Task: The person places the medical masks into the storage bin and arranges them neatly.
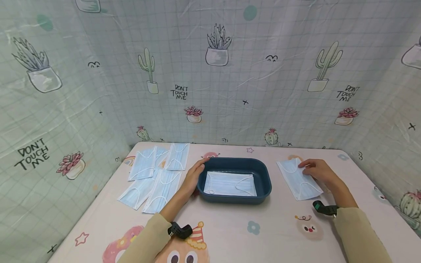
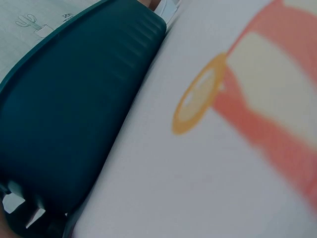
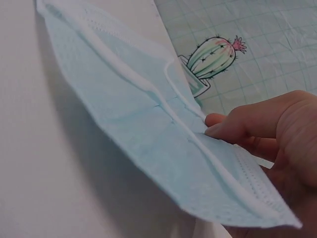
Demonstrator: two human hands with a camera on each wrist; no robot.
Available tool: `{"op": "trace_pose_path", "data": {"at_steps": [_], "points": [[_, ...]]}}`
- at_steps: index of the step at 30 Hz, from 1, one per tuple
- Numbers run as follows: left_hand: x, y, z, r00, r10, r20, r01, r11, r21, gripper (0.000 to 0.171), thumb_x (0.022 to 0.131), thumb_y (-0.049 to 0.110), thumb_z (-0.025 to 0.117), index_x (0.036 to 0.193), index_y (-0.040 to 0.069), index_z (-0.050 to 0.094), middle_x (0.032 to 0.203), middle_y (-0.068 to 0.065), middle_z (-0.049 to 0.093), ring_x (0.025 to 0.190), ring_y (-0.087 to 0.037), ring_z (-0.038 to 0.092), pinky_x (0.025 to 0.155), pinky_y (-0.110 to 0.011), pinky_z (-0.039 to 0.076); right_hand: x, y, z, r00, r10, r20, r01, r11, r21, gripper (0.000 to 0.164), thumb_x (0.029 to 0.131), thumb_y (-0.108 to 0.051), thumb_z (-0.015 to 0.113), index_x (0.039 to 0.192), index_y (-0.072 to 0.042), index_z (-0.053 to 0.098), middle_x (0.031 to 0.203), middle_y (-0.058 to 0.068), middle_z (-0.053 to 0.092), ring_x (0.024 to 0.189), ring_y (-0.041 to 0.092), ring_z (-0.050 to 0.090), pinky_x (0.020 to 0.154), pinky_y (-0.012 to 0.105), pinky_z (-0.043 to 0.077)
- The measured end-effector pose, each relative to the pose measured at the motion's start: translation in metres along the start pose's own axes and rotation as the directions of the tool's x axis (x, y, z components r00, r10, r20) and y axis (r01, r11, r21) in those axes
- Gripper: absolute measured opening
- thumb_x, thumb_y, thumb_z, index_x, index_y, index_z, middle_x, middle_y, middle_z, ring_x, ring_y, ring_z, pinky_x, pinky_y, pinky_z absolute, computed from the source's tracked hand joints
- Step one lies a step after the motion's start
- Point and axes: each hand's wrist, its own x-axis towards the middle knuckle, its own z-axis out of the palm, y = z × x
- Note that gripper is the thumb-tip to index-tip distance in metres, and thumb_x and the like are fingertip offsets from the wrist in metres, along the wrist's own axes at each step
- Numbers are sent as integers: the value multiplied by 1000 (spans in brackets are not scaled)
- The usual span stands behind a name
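A dark blue plastic bin (image 1: 234, 199) stands at mid-table with light blue face masks (image 1: 229, 183) lying flat in it. My left hand (image 1: 192, 177) holds the bin's left end, its fingers at the rim near the far corner. Low in the left wrist view, slots show in the end of the bin (image 2: 74, 99); most of that hand is out of sight there. To the right of the bin, my right hand (image 1: 319, 171) pinches a single face mask (image 1: 299, 179) by its edge. In the right wrist view this mask (image 3: 133, 134) is partly lifted and slants above the tabletop.
Several loose face masks (image 1: 164, 186) overlap left of the bin, close to my left forearm. The table has a pale printed cover (image 1: 227, 233). A patterned curtain (image 1: 230, 95) hangs behind and along both sides.
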Motion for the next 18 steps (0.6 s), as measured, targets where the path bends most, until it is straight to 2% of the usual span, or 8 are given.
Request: {"op": "trace_pose_path", "data": {"at_steps": [3, 5, 8, 10, 12, 18], "points": [[1, -1, 0, 1000, -6, 4, 6, 1000, 9, 43, 112, 22, 38, 152, 13, 51, 161, -8, 47, 157, -29, 31, 130, -53, 20, -1, 0, 0, 1000, -7, 6, 7, 1000, 14, 39, 98, -8, 56, 134, 8, 59, 142, 38, 46, 119, 46, 49, 103, 57, 49], [1, -1, 0, 1000, -6, 7, 6, 1000, 11, 43, 112, 23, 39, 152, 13, 51, 161, -8, 47, 157, -30, 31, 130, -53, 20, -2, -1, 0, 1000, -11, 4, 11, 1000, 13, 39, 98, -8, 55, 134, 9, 59, 145, 38, 45, 120, 47, 48, 106, 59, 47], [1, -1, 0, 1000, 2, 4, -2, 1000, 16, 43, 112, 22, 39, 152, 11, 51, 161, -9, 47, 157, -31, 30, 130, -55, 20, -2, -2, -1, 1000, -22, -9, 22, 1000, -5, 40, 98, -10, 57, 134, 9, 60, 144, 38, 45, 118, 45, 49, 97, 51, 51], [0, -1, 0, 1000, 7, -3, -7, 1000, 28, 43, 112, 22, 40, 152, 10, 51, 161, -10, 47, 157, -32, 30, 130, -56, 19, -3, -2, -1, 999, -31, -17, 31, 999, -21, 42, 97, -12, 61, 134, 8, 60, 143, 37, 47, 115, 43, 49, 91, 43, 51], [0, -1, 0, 1000, 14, -11, -14, 999, 33, 43, 112, 23, 41, 151, 9, 52, 161, -10, 48, 157, -32, 30, 130, -56, 18, -3, -3, -1, 999, -45, -18, 45, 999, -29, 45, 96, -13, 66, 135, 7, 60, 142, 36, 47, 116, 43, 49, 89, 40, 50], [1, -2, 0, 1000, 22, -22, -21, 999, 33, 42, 111, 21, 41, 150, 9, 53, 160, -11, 49, 157, -33, 31, 130, -56, 18, -1, -1, -1, 995, -97, 6, 98, 995, -6, 48, 93, -11, 70, 137, 6, 58, 148, 36, 45, 126, 49, 47, 98, 55, 49]]}}
